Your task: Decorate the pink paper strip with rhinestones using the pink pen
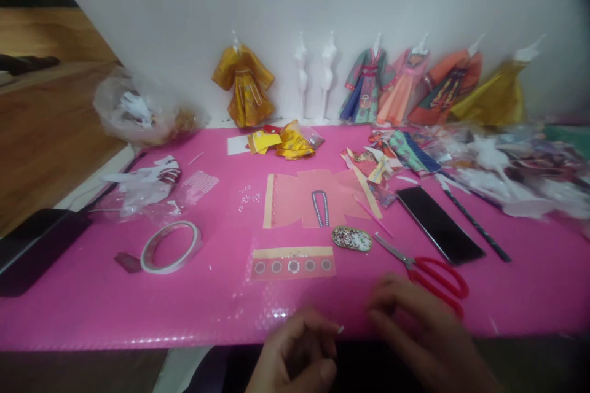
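My left hand (299, 353) is at the front edge of the pink table, its fingers curled inward. A tiny white piece (340, 330) shows at its fingertips; what it is I cannot make out. To the right, my right hand (410, 325) has its thumb and fingertips close together, and anything between them is hidden. Red-handled scissors (433, 276) lie just beyond it, blades apart. Ahead lies a pink fabric strip (294, 267) with round motifs. Beside it sits an oval dish of sequins (351, 238). A larger pink cut piece (299, 199) carries a dark beaded trim (316, 202).
A tape roll (196, 245) and plastic bags (142, 187) lie left. A black phone (440, 224) and heaped fabric scraps (511, 166) are right. Dressed doll forms, including a yellow-robed one (244, 89), and two bare white forms (329, 77) stand along the wall.
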The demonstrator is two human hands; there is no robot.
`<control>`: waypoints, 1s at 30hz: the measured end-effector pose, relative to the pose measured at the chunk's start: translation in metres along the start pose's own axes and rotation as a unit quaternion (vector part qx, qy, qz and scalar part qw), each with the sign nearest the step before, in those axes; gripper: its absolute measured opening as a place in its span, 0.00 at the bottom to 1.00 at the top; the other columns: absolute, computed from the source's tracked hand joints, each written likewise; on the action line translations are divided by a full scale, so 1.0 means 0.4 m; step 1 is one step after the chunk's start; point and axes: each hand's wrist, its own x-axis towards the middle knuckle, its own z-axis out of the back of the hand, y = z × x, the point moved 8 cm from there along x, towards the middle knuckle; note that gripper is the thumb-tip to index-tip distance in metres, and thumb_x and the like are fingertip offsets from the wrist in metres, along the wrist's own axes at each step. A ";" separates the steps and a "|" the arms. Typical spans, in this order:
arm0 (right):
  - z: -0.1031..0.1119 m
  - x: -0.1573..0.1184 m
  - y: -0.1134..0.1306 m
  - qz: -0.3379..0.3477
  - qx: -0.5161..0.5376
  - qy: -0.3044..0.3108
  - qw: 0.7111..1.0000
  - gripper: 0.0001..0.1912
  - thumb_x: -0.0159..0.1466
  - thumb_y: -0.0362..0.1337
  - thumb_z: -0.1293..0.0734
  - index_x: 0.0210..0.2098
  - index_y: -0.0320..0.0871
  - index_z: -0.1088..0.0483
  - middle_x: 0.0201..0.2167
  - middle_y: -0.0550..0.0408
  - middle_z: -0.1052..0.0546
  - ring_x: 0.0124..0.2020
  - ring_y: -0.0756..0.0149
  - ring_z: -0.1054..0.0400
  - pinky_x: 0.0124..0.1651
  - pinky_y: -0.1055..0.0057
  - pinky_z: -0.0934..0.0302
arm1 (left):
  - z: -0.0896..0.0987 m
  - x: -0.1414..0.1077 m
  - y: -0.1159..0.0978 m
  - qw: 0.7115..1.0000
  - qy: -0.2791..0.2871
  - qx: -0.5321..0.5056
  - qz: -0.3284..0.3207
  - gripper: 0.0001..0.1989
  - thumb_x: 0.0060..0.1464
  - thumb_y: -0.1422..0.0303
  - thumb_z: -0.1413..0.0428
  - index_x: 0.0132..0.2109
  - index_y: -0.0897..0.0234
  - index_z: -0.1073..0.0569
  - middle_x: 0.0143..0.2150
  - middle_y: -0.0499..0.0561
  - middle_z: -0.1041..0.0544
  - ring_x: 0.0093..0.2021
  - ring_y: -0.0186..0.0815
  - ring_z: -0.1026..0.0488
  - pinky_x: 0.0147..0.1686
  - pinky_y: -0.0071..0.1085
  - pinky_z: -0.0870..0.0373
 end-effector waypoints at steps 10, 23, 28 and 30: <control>-0.082 0.041 0.048 -0.043 0.194 0.060 0.978 0.09 0.66 0.36 0.38 0.29 0.43 0.33 0.29 0.59 0.31 0.32 0.68 0.35 0.35 0.72 0.43 | 0.007 0.012 -0.016 0.998 -0.003 0.043 -0.043 0.11 0.52 0.60 0.37 0.42 0.54 0.24 0.33 0.46 0.31 0.28 0.31 0.38 0.29 0.28 0.39; -0.083 0.040 0.055 -0.052 0.215 0.063 0.973 0.09 0.64 0.36 0.37 0.28 0.43 0.36 0.28 0.59 0.33 0.32 0.68 0.37 0.34 0.71 0.43 | -0.001 0.011 -0.009 0.999 -0.017 0.023 -0.016 0.12 0.50 0.59 0.36 0.41 0.57 0.23 0.37 0.50 0.26 0.39 0.39 0.29 0.39 0.33 0.35; -0.087 0.040 0.057 -0.034 0.197 0.065 0.978 0.09 0.65 0.36 0.39 0.28 0.44 0.38 0.30 0.58 0.34 0.32 0.68 0.38 0.34 0.71 0.43 | -0.011 0.005 -0.016 1.000 -0.014 0.009 -0.013 0.13 0.49 0.57 0.35 0.40 0.58 0.24 0.35 0.49 0.26 0.37 0.38 0.30 0.38 0.32 0.36; -0.089 0.040 0.061 -0.022 0.188 0.068 0.980 0.09 0.66 0.35 0.39 0.28 0.44 0.39 0.30 0.58 0.34 0.32 0.68 0.38 0.34 0.72 0.43 | -0.010 0.004 -0.016 1.000 -0.016 0.020 -0.004 0.13 0.49 0.57 0.36 0.40 0.58 0.24 0.34 0.49 0.26 0.36 0.37 0.30 0.37 0.32 0.37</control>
